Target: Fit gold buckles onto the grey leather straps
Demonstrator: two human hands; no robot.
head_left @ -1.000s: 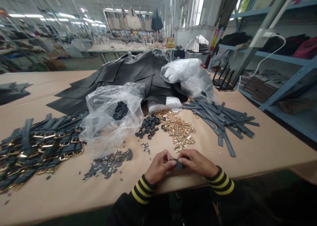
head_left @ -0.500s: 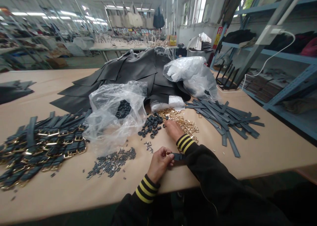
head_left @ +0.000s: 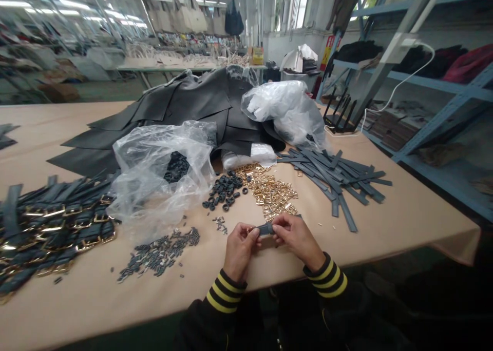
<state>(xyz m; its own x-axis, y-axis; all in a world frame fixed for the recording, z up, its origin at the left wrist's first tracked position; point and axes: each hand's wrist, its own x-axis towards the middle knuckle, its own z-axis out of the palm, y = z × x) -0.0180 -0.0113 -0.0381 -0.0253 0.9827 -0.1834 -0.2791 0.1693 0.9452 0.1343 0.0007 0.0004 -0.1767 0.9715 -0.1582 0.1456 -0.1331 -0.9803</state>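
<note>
Between my hands, near the front edge of the table, is a short dark strap (head_left: pixel 265 229). My left hand (head_left: pixel 239 248) pinches its left end, where a bit of gold metal shows. The fingers of my right hand (head_left: pixel 298 238) are closed on the strap farther right. Just beyond lie a pile of gold buckles (head_left: pixel 271 194) and a heap of small black loops (head_left: pixel 225 189). Small dark and silvery pieces (head_left: pixel 159 253) are scattered to the left of my left hand.
Dark straps with gold buckles (head_left: pixel 57 225) are stacked at the left. Loose dark strips (head_left: pixel 339 174) lie at the right. Behind are clear plastic bags (head_left: pixel 154 156), black sheets (head_left: pixel 173 102) and a router (head_left: pixel 341 117). Blue shelves (head_left: pixel 431 84) stand at the right.
My right hand has come back from the black loops and gold buckles to the strap, and now grips it beside my left hand. The view has shifted slightly right.
</note>
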